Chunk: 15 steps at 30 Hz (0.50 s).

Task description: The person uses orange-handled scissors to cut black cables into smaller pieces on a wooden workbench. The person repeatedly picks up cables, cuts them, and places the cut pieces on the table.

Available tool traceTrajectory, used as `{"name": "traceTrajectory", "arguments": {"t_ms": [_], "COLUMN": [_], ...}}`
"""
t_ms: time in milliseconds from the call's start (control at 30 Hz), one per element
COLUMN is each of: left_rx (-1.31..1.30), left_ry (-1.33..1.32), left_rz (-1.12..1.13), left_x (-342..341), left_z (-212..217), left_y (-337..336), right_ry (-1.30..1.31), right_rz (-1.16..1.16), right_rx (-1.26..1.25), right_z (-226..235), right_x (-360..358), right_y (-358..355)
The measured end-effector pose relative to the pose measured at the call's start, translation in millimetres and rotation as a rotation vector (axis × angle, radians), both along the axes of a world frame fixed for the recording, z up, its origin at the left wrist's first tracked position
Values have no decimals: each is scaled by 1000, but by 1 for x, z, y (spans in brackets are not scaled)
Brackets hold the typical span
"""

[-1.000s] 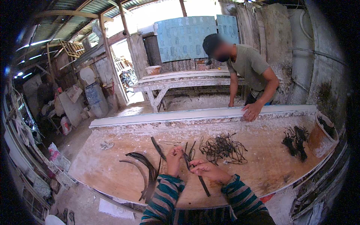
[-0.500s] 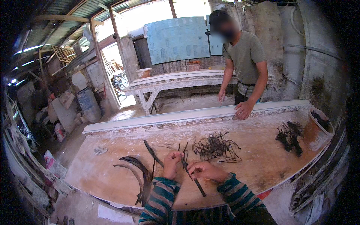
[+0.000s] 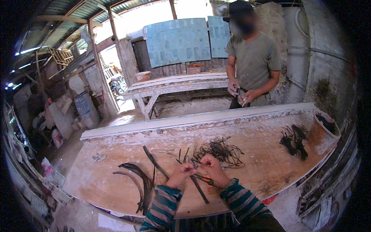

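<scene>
My left hand (image 3: 183, 173) and my right hand (image 3: 211, 168) meet close together over the table, fingers pinched. Between the fingertips is a thin black strip (image 3: 194, 164). A tool with orange handles (image 3: 206, 179) shows just under my right hand; whether the palm holds it or it lies on the wood, I cannot tell. A longer flat black strip (image 3: 200, 191) lies below my hands, slanting toward the near edge. Left of my left hand are several curved black strips (image 3: 145, 181) and a straight one (image 3: 154, 160). A tangled heap of thin black ties (image 3: 220, 152) sits just beyond my right hand.
The wooden table (image 3: 96, 178) has a long white raised bar (image 3: 166, 123) along its far side. At the right stand a bucket (image 3: 322, 135) and black tied bundles (image 3: 294, 141). Across the table a person (image 3: 253, 58) holds something small. Behind is a white-crusted bench (image 3: 174, 88).
My hands have come together, the right moving up beside the left. The long black strip now lies below them, and orange handles show. The person opposite has lifted a hand off the bar.
</scene>
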<state>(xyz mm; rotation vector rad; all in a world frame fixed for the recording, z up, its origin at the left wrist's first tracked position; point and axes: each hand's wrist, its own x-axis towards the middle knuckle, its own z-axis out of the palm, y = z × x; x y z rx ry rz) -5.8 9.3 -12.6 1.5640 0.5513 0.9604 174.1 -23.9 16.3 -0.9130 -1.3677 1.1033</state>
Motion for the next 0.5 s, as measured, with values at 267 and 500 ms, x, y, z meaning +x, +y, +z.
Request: {"name": "traceTrajectory", "arguments": {"t_ms": [267,500], "left_rx": [-184,-171], "left_ry": [61,-70], "left_rz": [-197,287], "left_x": [11,-1], "left_z": [9,13], "left_y": [-21,-4], "right_ry": [-149,-285], "right_rz": [-433,-467], "right_rx": [322,242], "right_z": [-32,-27], "right_x": [15,14], "right_y": [35,27]}}
